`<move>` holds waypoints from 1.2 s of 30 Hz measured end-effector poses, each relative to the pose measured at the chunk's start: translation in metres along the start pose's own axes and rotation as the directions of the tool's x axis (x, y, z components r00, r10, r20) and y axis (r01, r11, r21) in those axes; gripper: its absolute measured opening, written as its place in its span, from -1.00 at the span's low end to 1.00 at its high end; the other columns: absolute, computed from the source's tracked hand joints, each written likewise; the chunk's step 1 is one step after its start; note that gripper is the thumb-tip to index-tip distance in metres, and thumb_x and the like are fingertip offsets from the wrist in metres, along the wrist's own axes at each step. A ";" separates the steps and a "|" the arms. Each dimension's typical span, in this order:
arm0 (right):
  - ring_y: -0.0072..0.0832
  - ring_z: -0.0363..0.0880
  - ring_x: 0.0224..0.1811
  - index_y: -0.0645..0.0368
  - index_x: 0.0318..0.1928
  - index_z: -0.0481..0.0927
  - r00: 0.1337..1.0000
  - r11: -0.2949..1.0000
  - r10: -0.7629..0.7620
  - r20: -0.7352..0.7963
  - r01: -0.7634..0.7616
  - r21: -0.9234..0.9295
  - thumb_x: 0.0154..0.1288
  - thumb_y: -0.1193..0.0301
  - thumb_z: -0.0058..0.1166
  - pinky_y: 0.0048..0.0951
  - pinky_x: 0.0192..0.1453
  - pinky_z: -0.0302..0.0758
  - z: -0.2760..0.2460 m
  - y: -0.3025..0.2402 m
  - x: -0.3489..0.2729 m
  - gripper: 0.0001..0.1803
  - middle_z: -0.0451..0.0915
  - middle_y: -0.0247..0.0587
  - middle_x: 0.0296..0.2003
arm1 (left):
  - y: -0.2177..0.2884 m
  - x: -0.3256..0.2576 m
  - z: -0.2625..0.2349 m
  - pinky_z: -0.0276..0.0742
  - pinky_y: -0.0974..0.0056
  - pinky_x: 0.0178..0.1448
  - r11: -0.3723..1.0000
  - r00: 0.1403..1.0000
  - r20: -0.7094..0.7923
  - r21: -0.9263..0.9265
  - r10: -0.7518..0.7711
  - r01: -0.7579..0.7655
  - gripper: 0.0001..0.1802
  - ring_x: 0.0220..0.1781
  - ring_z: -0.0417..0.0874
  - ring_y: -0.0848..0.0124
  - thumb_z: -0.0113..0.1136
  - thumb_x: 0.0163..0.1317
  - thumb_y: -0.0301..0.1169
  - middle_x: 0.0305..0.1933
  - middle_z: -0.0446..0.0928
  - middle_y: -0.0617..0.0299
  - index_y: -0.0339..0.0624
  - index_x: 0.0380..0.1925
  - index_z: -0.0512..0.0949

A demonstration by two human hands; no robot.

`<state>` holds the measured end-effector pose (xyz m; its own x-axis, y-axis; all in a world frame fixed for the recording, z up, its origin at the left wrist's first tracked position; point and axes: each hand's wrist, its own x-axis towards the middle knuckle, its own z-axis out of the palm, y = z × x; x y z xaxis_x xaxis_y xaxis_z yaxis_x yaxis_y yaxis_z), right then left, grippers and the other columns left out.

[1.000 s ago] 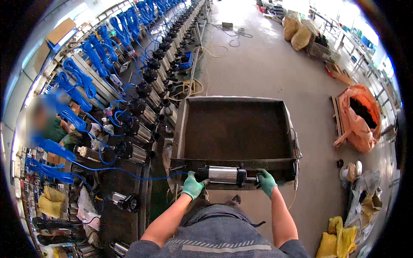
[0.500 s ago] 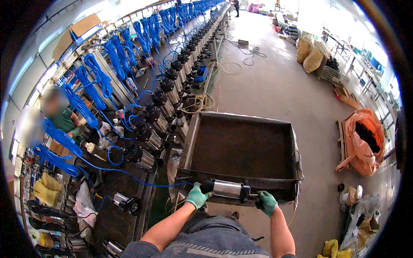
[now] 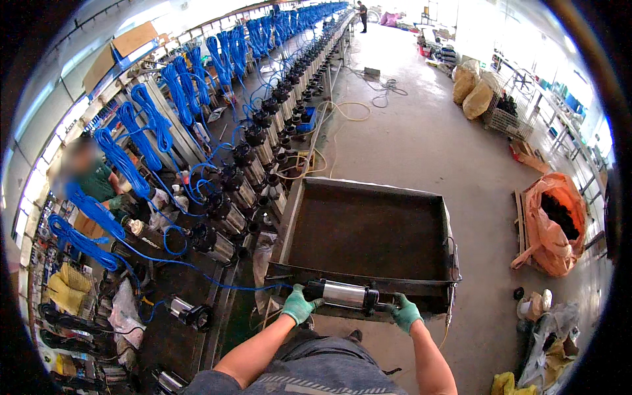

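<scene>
A submersible pump point(image 3: 344, 295), a silver cylinder with black ends, lies level across the near edge of a metal tank point(image 3: 365, 282). My left hand point(image 3: 300, 305), in a green glove, grips its black left end, where a blue cable point(image 3: 247, 288) runs off to the left. At the other end, my green-gloved right hand point(image 3: 405, 313) is closed round the narrow end part; the fingertips are partly hidden. Behind the pump the broad tank looks dark brown inside; whether it holds liquid I cannot tell.
To the left, a long row of similar pumps point(image 3: 227, 209) stands along a bench below hanging blue cable coils point(image 3: 118, 160). A co-worker in green point(image 3: 97, 181) is at the far left. On the right are an orange sack point(image 3: 550, 243) and plastic bags point(image 3: 553, 342). Another person stands far back.
My right hand has shifted a little left, closer to the pump's body. The pump has dropped slightly in the picture, and the whole view has moved a little. My left hand keeps its hold.
</scene>
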<state>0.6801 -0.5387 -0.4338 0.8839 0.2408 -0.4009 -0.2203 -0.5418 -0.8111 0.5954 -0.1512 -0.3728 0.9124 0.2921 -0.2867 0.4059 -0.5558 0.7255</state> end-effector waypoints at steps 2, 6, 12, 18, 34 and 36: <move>-0.09 0.65 0.09 -0.03 0.42 0.39 0.944 0.880 -0.320 0.081 0.328 -0.343 0.43 0.30 0.14 -0.22 0.11 0.61 -0.009 -0.008 -0.019 -0.42 0.65 -0.08 0.01 | -0.001 -0.001 -0.003 0.58 0.05 0.19 1.000 1.000 0.005 0.012 -0.013 0.013 -0.14 0.08 0.69 -0.02 0.63 0.01 0.00 0.03 0.66 -0.14 -0.33 0.09 0.38; -0.14 0.68 -0.04 -0.04 0.45 0.36 0.927 0.626 -0.339 0.161 0.350 -0.697 0.43 0.32 0.11 -0.22 -0.02 0.63 -0.020 -0.052 -0.039 -0.39 0.63 -0.02 -0.06 | -0.010 -0.001 -0.003 0.59 0.08 0.17 0.999 1.000 0.009 -0.035 -0.003 0.003 -0.16 0.05 0.70 -0.01 0.63 0.01 -0.03 0.01 0.66 -0.13 -0.32 0.08 0.38; -0.55 0.42 -0.53 0.18 -0.17 0.73 0.969 0.973 0.229 0.097 -0.227 -0.031 0.55 0.03 0.05 -0.41 -0.43 0.38 -0.009 -0.067 -0.012 -0.55 0.53 -0.38 -0.55 | 0.029 -0.016 -0.021 0.58 0.07 0.20 0.998 0.999 0.016 -0.047 -0.035 0.036 -0.17 0.05 0.68 0.00 0.64 0.01 -0.08 0.02 0.65 -0.09 -0.31 0.10 0.39; -0.53 0.43 -0.57 0.16 -0.17 0.68 0.989 0.933 0.143 0.028 -0.144 0.330 0.58 -0.03 -0.02 -0.41 -0.46 0.41 0.012 -0.015 0.001 -0.51 0.54 -0.36 -0.54 | -0.015 -0.002 0.002 0.59 0.11 0.15 0.999 0.997 -0.068 -0.014 0.037 -0.038 -0.19 0.00 0.69 0.15 0.63 0.03 -0.09 -0.04 0.66 -0.04 -0.30 0.08 0.35; -0.16 0.61 -0.50 0.22 -0.25 0.62 0.921 0.925 0.372 -0.117 -0.357 0.131 0.55 -0.03 -0.10 -0.13 -0.39 0.49 -0.010 -0.083 -0.024 -0.46 0.65 -0.05 -0.45 | -0.020 0.004 0.001 0.57 0.14 0.14 0.968 0.999 0.028 -0.249 -0.017 0.023 -0.35 -0.03 0.65 0.23 0.61 0.06 -0.31 -0.03 0.63 0.04 -0.31 0.05 0.43; 0.12 0.62 0.02 0.22 0.01 0.63 0.854 0.971 0.120 -0.505 -0.208 -0.121 0.49 0.03 0.01 0.00 0.13 0.54 -0.020 -0.044 -0.032 -0.52 0.69 0.14 -0.08 | -0.036 0.009 0.004 0.56 0.14 0.15 0.993 0.997 -0.030 -0.090 0.068 -0.070 -0.36 -0.02 0.64 0.25 0.60 0.07 -0.32 -0.01 0.62 0.05 -0.29 0.05 0.43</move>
<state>0.6692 -0.5390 -0.3769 0.9374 -0.2661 -0.2245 -0.3475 -0.6732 -0.6527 0.5897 -0.1318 -0.4039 0.9357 0.2772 -0.2180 0.3346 -0.5024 0.7973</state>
